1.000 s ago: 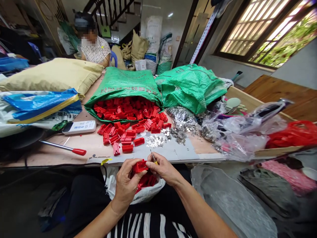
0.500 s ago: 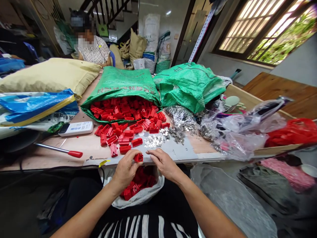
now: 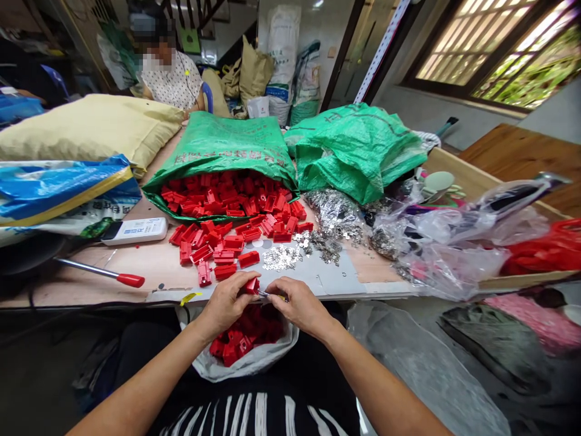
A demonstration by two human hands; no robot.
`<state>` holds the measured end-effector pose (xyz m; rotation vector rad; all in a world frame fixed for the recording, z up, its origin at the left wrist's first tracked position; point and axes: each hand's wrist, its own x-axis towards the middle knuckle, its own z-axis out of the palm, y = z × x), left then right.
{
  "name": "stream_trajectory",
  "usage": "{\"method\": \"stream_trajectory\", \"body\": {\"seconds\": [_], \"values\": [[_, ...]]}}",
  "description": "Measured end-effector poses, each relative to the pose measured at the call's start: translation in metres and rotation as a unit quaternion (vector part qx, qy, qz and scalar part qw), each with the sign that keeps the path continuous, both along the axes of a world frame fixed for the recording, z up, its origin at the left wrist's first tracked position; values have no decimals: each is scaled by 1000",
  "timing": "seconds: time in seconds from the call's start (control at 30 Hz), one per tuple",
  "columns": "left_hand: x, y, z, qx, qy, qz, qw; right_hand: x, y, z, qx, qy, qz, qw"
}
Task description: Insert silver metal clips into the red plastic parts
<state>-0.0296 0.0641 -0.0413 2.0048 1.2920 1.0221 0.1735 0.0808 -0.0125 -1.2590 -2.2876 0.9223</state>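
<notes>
Between its thumb and fingers, my left hand (image 3: 226, 303) grips a small red plastic housing (image 3: 252, 286) above the lap. My right hand (image 3: 296, 301) pinches a thin metal tool (image 3: 264, 294), its tip meeting the housing's right end. What kind of tool it is I cannot make out. Below both hands a white sack (image 3: 272, 351) holds many more red housings (image 3: 233, 342). Loose red housings (image 3: 224, 257) lie on the table just beyond my left hand. Small shiny metal pieces (image 3: 281, 257) are heaped on a grey sheet (image 3: 342, 269) past my right hand.
A green sack (image 3: 236, 136) spills red housings at the table's middle. Another green sack (image 3: 354, 148) and a clear bag of metal pieces (image 3: 333, 209) stand right of it. A red-tipped lever (image 3: 129, 280) juts in at left. A person (image 3: 170, 79) sits across the table.
My right hand has brought the thin tool leftward against the red housing, where a gap showed before. The camera view has shifted slightly.
</notes>
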Motion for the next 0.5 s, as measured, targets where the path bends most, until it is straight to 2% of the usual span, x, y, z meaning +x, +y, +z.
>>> {"method": "stream_trajectory", "body": {"seconds": [0.27, 0.5], "values": [[-2, 1, -2, 7, -12, -14, 1000, -3, -1, 2, 0, -22, -6, 1000], [-3, 0, -9, -1, -11, -6, 1000, -15, -8, 11, -5, -109, -36, 993]]}}
